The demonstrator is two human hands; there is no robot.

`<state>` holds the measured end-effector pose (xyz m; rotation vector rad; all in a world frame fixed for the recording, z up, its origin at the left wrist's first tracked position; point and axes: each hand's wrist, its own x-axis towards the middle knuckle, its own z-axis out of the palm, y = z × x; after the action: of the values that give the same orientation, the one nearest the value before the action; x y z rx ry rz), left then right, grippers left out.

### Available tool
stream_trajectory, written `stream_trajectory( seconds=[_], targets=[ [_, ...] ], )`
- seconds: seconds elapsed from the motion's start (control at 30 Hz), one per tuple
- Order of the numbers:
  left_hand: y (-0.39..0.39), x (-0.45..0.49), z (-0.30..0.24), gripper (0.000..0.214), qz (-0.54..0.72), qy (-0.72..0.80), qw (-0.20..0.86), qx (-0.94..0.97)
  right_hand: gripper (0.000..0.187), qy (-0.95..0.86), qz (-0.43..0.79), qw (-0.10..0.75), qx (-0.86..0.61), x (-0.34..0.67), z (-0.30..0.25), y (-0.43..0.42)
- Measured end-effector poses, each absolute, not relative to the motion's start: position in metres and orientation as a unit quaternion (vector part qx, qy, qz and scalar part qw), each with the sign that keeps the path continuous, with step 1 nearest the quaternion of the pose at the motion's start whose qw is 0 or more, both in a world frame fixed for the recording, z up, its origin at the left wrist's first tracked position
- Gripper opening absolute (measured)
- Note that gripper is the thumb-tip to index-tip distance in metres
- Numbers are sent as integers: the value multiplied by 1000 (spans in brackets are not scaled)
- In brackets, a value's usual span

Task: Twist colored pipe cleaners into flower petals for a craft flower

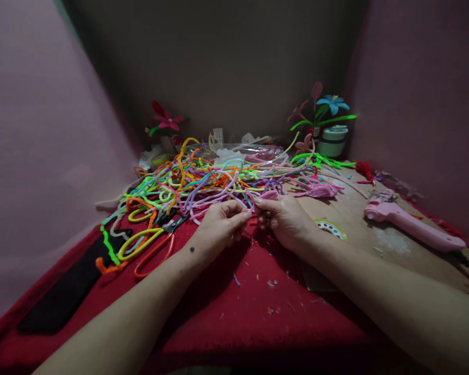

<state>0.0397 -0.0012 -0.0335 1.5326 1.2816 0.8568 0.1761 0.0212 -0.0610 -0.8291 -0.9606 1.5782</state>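
My left hand (227,221) and my right hand (281,219) meet near the middle of the red cloth, thumbs and fingers pinched together. Between their fingertips is a pink pipe cleaner (251,209), mostly covered by the fingers. Just beyond my hands spreads a tangled heap of colourful pipe cleaners (203,182). To the right of my right hand lies a bundle of pink pipe cleaners (318,190). Scissors with red handles (156,258) and a yellow-handled pair (140,244) rest left of my left hand.
A pink glue gun (414,221) lies on a brown board (359,250), with a yellow-rimmed disc (331,229) nearby. A black flat object (68,286) is at left. Pipe-cleaner flowers (332,104) and a pale cup (333,140) stand at the back. Small scraps dot the red cloth (254,312).
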Motion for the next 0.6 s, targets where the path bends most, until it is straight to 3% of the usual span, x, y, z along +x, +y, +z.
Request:
stream_trajectory(
  seconds=[0.23, 0.6],
  targets=[
    [-4, 44, -31, 15, 327, 528, 518, 589, 14, -407, 654, 536, -345, 176, -61, 22],
    [1, 40, -38, 17, 366, 473, 451, 662, 15, -415, 656, 527, -346, 175, -62, 22]
  ],
)
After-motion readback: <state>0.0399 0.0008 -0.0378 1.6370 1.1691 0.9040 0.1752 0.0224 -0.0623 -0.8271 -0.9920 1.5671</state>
